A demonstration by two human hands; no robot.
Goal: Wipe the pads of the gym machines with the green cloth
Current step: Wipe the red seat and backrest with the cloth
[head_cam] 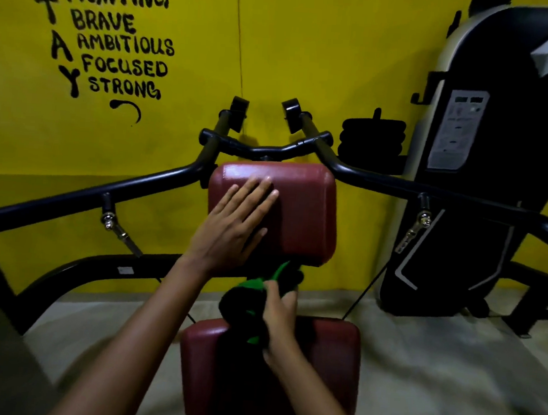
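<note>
Left hand [236, 224] flat on back pad [285, 214]; below it, right hand [279, 318] grasping bunched green cloth [253, 300]. Wiping seemingly not yet started; seat pad [327, 350] pending.

1. Black handlebars [158, 179] flank the upper pad [301, 209], closing in both sides.
2. Bare floor [433, 364] lies open right of the seat pad [330, 350].
3. A black machine housing [496, 158] blocks the far right.

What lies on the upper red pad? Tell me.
The left hand lies flat on the upper pad, fingers straight. The pad surface under the palm is hidden. The cloth is not on it; the right hand holds that lower down.
</note>
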